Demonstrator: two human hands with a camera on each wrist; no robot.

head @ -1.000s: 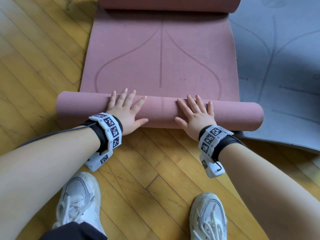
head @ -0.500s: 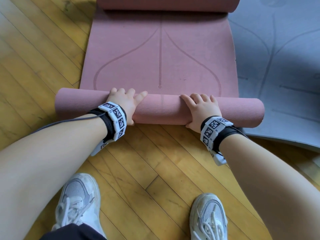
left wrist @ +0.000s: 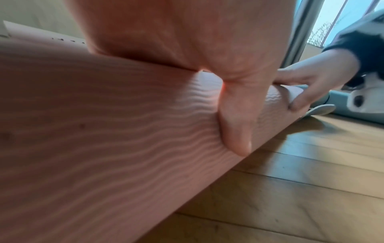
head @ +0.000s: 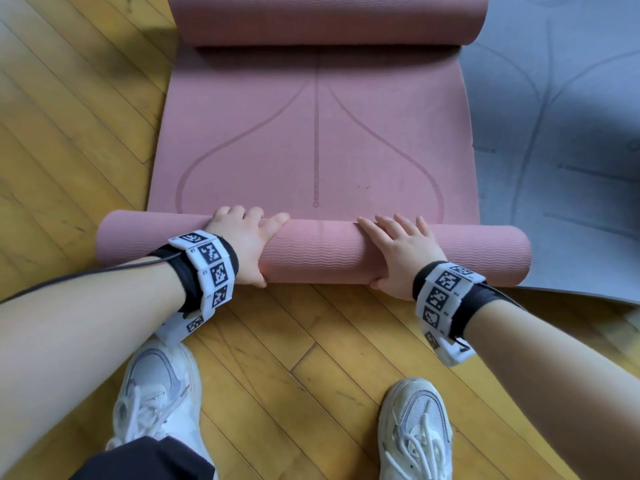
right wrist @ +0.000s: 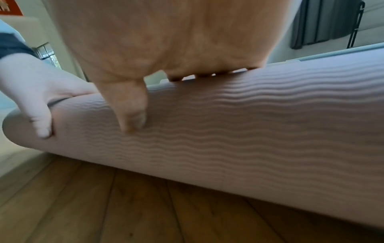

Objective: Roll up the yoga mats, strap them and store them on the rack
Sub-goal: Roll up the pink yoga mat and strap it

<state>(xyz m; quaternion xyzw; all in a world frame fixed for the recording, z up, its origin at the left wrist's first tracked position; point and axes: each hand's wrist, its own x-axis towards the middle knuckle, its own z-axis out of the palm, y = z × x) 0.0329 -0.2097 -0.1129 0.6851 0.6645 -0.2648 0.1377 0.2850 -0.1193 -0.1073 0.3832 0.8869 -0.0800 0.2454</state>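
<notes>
A pink yoga mat lies on the wooden floor, its near end wound into a thick roll [head: 318,252] with a wavy ribbed outside. The flat stretch [head: 311,140] beyond it shows curved guide lines, and the far end [head: 329,19] is curled up too. My left hand [head: 246,237] grips the roll left of centre, fingers curled over the top and thumb [left wrist: 234,131] on the near side. My right hand [head: 401,251] rests on the roll right of centre with fingers laid straight across the top and thumb [right wrist: 130,115] pressed on the near face.
A grey yoga mat [head: 554,133] lies flat to the right, its edge tucked under the pink roll's right end. Bare wooden floor [head: 86,150] runs to the left and in front. My two white sneakers [head: 156,393] stand just behind the roll.
From flat on the roll, both hands curled over it and pushed it a little forward. Now the right fingers lie straight again while the left stays curled.
</notes>
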